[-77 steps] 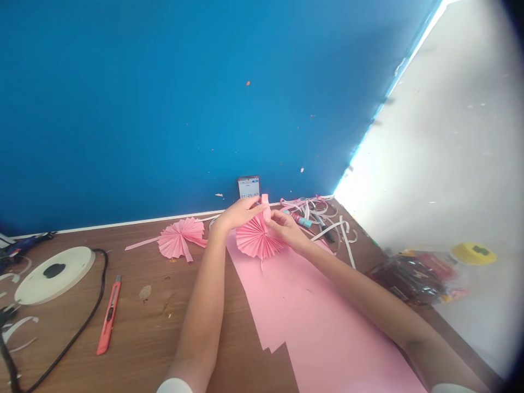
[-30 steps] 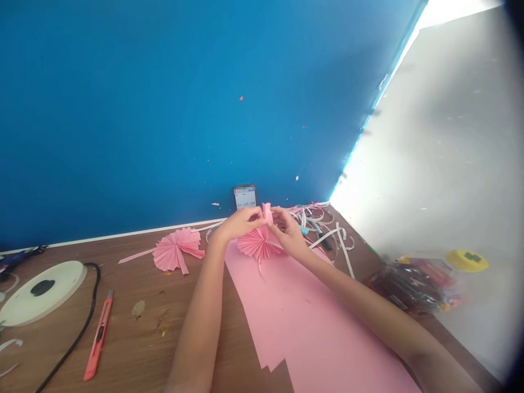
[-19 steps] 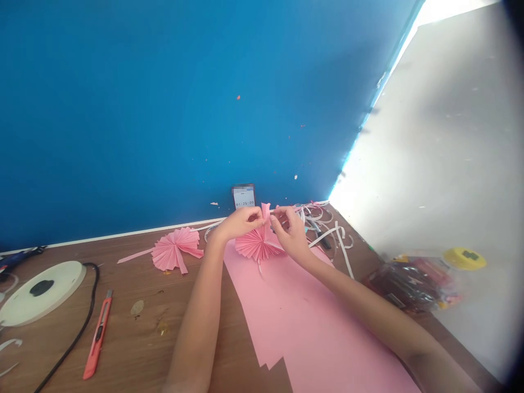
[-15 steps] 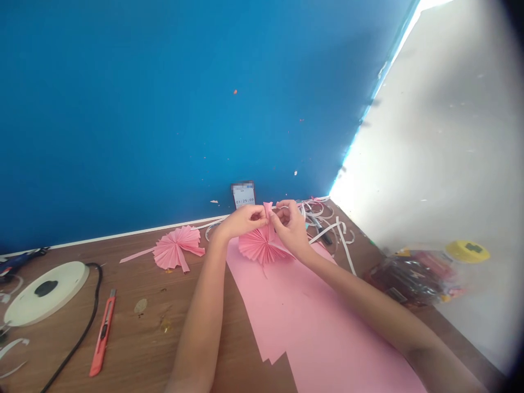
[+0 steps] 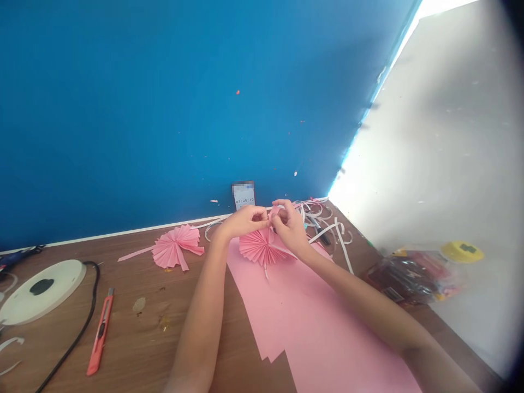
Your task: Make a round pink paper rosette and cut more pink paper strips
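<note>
My left hand (image 5: pixel 248 221) and my right hand (image 5: pixel 290 226) meet above a pleated pink paper fan (image 5: pixel 261 248), near the back of the table. Both are closed, fingertips pinching a pink paper strip (image 5: pixel 274 210) at the top of the fan. The strip is bent over between them; its exact fold is partly hidden by the fingers. Under the fan lies a large pink paper sheet (image 5: pixel 303 316) with a notched edge. A second pleated pink fan (image 5: pixel 177 246), with a paper strip sticking out to its left, rests left of my left forearm.
An orange box cutter (image 5: pixel 100 333), a black cable (image 5: pixel 84 327) and a round white disc (image 5: pixel 45 292) lie on the left. White strips (image 5: pixel 344 248) and a black marker (image 5: pixel 322 234) are tangled back right. A phone (image 5: pixel 244 196) leans on the blue wall. Plastic packets (image 5: pixel 409 278) sit right.
The pink strip's upright top end has been bent down to the right between my fingers. My hands have barely shifted otherwise, and the fan stays in place.
</note>
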Action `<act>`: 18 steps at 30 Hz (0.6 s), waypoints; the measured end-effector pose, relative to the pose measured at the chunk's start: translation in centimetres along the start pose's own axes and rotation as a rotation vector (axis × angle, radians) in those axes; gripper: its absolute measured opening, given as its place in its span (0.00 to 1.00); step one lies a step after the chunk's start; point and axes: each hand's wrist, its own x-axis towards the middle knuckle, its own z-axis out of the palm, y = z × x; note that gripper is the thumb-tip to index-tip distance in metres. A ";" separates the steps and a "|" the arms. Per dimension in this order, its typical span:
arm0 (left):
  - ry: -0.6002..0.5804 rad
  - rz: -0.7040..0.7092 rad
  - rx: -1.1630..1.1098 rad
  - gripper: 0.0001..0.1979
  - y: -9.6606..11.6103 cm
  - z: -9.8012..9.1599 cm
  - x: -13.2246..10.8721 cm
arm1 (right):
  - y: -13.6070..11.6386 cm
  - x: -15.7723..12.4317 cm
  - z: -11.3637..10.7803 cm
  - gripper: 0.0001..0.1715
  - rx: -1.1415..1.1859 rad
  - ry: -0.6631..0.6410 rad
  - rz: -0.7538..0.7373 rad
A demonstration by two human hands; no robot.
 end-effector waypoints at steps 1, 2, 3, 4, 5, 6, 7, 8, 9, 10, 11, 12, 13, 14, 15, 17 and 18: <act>0.005 -0.001 -0.004 0.15 0.0 -0.1 -0.1 | 0.1 0.0 0.0 0.15 0.003 -0.004 -0.002; 0.010 -0.001 -0.007 0.15 0.0 -0.1 -0.2 | 0.2 0.0 0.0 0.13 0.009 -0.007 -0.005; 0.012 0.000 -0.010 0.15 0.0 -0.2 -0.2 | 0.3 0.1 0.0 0.11 0.017 -0.012 -0.008; 0.012 0.001 -0.012 0.15 0.1 -0.2 -0.3 | 0.4 0.1 0.0 0.09 0.027 -0.015 -0.011; 0.012 0.002 -0.015 0.15 0.1 -0.3 -0.3 | 0.5 0.1 0.1 0.09 0.037 -0.018 -0.013; 0.009 0.003 -0.018 0.15 0.1 -0.3 -0.4 | 0.5 0.1 0.1 0.08 0.046 -0.020 -0.014; 0.009 0.004 -0.021 0.15 0.0 -0.3 -0.4 | 0.6 0.1 0.1 0.08 0.053 -0.022 -0.013; 0.010 0.005 -0.023 0.15 0.0 -0.4 -0.4 | 0.6 0.0 0.1 0.08 0.058 -0.023 -0.011; 0.012 0.006 -0.024 0.15 0.0 -0.4 -0.4 | 0.5 0.0 0.1 0.08 0.062 -0.023 -0.009; 0.015 0.006 -0.024 0.15 0.0 -0.4 -0.3 | 0.5 0.0 0.1 0.08 0.064 -0.024 -0.006; 0.017 0.006 -0.023 0.16 0.0 -0.4 -0.3 | 0.5 0.0 0.1 0.08 0.067 -0.025 -0.003; 0.018 0.004 -0.019 0.16 0.1 -0.4 -0.3 | 0.4 0.0 0.1 0.08 0.070 -0.024 -0.001; 0.022 0.002 -0.015 0.16 0.1 -0.4 -0.3 | 0.3 -0.1 0.1 0.08 0.075 -0.022 0.002; 0.025 0.000 -0.014 0.17 0.1 -0.4 -0.4 | 0.3 -0.1 0.1 0.08 0.079 -0.019 0.002; 0.025 -0.003 -0.017 0.17 0.2 -0.4 -0.4 | 0.2 -0.1 0.1 0.08 0.084 -0.014 0.001; 0.021 -0.009 -0.034 0.16 0.3 -0.4 -0.4 | 0.1 -0.1 0.1 0.08 0.084 0.001 -0.005; 0.019 -0.011 -0.045 0.16 0.3 -0.4 -0.5 | 0.0 -0.1 0.1 0.08 0.079 0.009 -0.009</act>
